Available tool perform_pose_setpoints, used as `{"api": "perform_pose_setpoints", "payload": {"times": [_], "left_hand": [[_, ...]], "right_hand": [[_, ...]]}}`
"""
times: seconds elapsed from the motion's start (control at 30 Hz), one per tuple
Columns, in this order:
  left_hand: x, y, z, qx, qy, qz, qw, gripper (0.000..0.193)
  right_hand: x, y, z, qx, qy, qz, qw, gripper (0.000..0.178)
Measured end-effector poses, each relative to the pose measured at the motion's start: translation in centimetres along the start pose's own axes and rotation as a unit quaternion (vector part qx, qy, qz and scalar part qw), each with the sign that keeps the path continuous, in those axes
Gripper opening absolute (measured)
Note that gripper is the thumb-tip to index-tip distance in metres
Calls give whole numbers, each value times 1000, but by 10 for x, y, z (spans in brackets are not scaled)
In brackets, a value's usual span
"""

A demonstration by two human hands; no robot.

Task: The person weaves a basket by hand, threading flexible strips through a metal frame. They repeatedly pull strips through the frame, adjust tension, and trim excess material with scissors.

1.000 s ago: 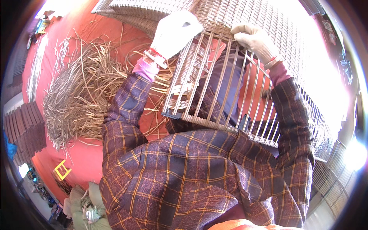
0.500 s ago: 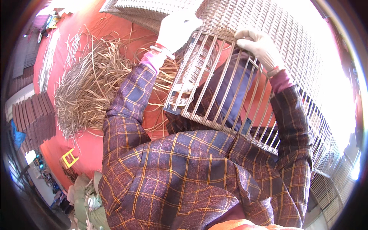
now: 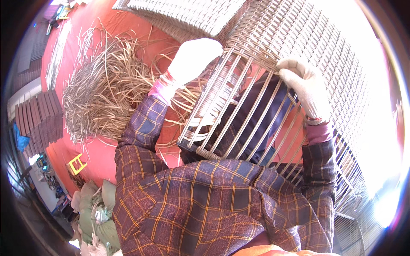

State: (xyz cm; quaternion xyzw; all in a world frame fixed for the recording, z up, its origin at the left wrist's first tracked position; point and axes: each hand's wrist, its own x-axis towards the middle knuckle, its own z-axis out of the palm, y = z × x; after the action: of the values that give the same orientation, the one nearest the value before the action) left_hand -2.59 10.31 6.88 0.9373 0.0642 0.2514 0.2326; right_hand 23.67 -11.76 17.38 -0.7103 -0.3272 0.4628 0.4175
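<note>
A large wicker furniture piece [image 3: 299, 38] stands before me, closely woven in its upper part, with bare parallel rods [image 3: 239, 123] in its lower part. My left hand [image 3: 194, 59], in a white glove washed out by light, is closed at the frame's left edge, beside the last woven row. Whatever its fingers hold is hidden. My right hand [image 3: 303, 87], also gloved, has its thumb and fingers curled together against the lower woven edge, over the rods. Any strand between them is too small to make out. A coil of pale weaving strip [image 3: 226, 81] shows behind the rods.
To the left, a heap of loose tan strips [image 3: 106, 89] lies on the red floor covering [image 3: 102, 158]. Another wicker piece [image 3: 183, 15] is at the far side. Brown stacked panels [image 3: 40, 121], a yellow frame-shaped object [image 3: 77, 164] and green sacks [image 3: 92, 205] are at the left.
The wicker piece has shifted nearer to me, its woven edge lower in view. Both hands have come down with it, the right also moving rightward.
</note>
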Motion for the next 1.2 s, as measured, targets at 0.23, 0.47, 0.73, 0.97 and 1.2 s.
{"api": "perform_pose_setpoints", "payload": {"times": [0.23,0.47,0.73,0.97,1.2], "left_hand": [[10,-12,6,78,9,40,996,25],[7,-17,-8,-5,32,-16,999,28],[1,-21,-20,197,13,7,980,29],[-17,-36,-8,133,5,-32,991,28],[-13,-49,-2,105,-6,-31,994,28]], "right_hand": [[-6,-7,0,-19,12,-61,998,20],[-1,-8,2,-17,14,-120,992,19],[9,-8,9,-64,-7,-192,979,25],[18,-6,11,-36,-56,-156,985,28],[17,-5,16,-121,-30,-202,971,28]]}}
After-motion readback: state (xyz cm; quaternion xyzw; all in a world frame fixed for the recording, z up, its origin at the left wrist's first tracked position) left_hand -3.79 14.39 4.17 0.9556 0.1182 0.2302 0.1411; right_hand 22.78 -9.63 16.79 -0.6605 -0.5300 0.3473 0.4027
